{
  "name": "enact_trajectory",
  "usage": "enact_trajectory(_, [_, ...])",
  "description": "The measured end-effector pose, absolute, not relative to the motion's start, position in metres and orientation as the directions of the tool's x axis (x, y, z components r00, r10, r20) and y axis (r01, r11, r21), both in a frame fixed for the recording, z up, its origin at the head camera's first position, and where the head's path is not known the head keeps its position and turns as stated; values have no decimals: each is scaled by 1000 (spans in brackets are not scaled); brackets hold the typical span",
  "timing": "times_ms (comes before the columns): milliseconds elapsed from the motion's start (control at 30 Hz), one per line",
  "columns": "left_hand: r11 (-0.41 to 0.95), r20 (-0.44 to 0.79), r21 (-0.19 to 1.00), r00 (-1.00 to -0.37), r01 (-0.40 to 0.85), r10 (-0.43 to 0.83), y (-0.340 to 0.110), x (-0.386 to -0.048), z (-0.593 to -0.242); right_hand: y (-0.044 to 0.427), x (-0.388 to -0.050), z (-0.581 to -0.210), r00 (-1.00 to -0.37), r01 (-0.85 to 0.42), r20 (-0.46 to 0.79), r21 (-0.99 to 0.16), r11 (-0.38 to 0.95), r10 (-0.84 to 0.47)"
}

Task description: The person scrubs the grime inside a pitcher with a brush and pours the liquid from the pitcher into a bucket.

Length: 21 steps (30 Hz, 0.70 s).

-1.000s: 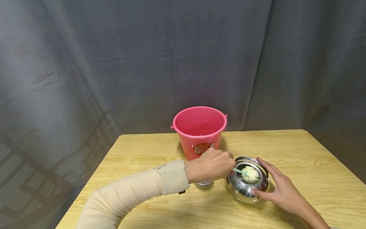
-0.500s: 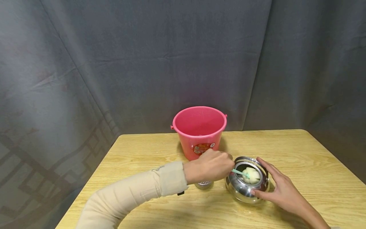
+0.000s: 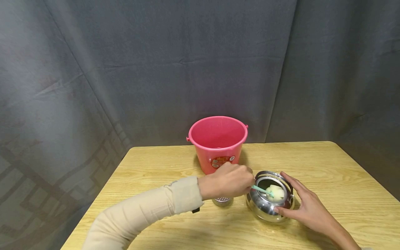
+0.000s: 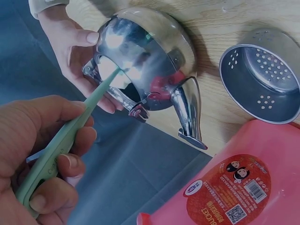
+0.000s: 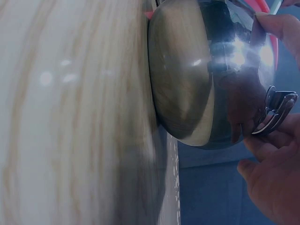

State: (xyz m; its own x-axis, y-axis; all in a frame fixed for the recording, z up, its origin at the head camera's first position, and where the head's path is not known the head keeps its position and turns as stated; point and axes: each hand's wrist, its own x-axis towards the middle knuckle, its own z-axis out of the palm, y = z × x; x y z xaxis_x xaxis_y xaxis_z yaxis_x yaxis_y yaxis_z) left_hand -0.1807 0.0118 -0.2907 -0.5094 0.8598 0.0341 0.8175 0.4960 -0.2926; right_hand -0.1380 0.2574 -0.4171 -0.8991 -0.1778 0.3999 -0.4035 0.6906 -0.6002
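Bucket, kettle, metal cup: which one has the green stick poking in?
The green stick pokes into the kettle, the round one with a spout. The pink bucket and holey cup have none poking in.

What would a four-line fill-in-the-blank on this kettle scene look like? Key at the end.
1. The left hand grips a tool handle coloured ____.
2. The metal kettle is gripped by the other hand, the person's ____.
3. The pink container standing beyond the left hand is a ____.
4. The metal cup near that container is pierced with small round ____.

Missing words: green; right; bucket; holes.
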Motion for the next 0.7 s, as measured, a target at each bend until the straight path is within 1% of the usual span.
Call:
enact_trajectory(200, [505,17,-265,-520,821,854,9,-182,-290,256,-138,-417,-895,-411,410,-597,689,-178])
enact_trajectory(433, [539,25,-256,-552,802,833,5,-182,-289,256,-138,-417,-898,-406,402,-598,691,-179])
enact_trajectory(700, [542,34,-237,-550,807,834,-1,-185,-290,257,-138,-416,-897,-407,404,-594,694,-181])
